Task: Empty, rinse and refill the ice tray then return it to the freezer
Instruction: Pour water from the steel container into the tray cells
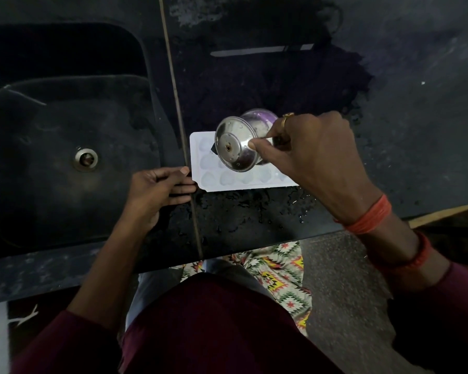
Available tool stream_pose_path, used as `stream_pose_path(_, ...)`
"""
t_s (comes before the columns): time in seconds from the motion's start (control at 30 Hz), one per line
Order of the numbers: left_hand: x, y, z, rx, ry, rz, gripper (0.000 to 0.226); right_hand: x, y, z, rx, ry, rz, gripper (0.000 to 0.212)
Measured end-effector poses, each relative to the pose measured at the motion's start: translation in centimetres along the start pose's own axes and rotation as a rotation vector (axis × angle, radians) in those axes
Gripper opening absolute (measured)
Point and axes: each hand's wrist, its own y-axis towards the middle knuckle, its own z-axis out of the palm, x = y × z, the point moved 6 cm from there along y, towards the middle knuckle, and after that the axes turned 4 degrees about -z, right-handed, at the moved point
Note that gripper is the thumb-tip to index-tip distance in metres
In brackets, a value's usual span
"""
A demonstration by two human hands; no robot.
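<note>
1 steel cup (235, 143) hides tray (200, 157) ctr; sink (46, 147) lft.

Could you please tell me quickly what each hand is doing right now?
Left hand: open, straight fingers touching the white plastic heart-mould ice tray.
Right hand: grips the round steel cup, tilted over the tray.

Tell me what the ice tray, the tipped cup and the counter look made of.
Ice tray: likely plastic, matte white, moulded heart-shaped cells. Cup: metal, probably stainless steel, shiny with bright reflections. Counter: looks like polished dark stone, speckled, water beading on it.
</note>
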Motion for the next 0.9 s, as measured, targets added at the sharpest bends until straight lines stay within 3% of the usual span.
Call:
stream_pose_path(0.53,-0.4,-0.1,0.0,0.000,-0.025,0.013,0.022,-0.4,0.7,-1.2,-0.090,0.150,0.007,0.043)
stream_pose_path(0.9,-0.7,-0.2,0.2,-0.017,-0.039,0.023,0.020,0.0,1.9,-1.8,-0.114,0.099,0.019,0.043)
